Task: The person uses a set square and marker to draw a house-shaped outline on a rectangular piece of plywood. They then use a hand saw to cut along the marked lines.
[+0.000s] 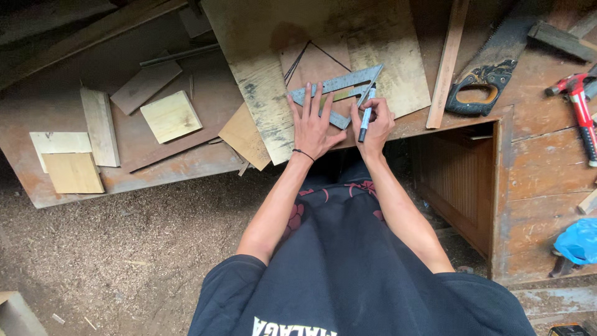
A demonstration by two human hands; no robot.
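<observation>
My left hand (313,124) lies flat, fingers spread, pressing a metal triangular square (339,84) onto a small brown wooden piece (317,62) that carries dark drawn lines. My right hand (373,124) grips a dark marker pen (367,115) upright, its tip against the square's right edge. The brown piece rests on a larger pale plywood board (385,43) lying on the worn workbench (535,162). A thin dark band circles my left wrist.
A hand saw (491,68) and a wooden strip (449,59) lie right of the board. A red-handled hammer (581,106) is at far right, a blue bag (578,239) below it. Several wood offcuts (169,115) lie at left. Sawdust covers the floor (124,249).
</observation>
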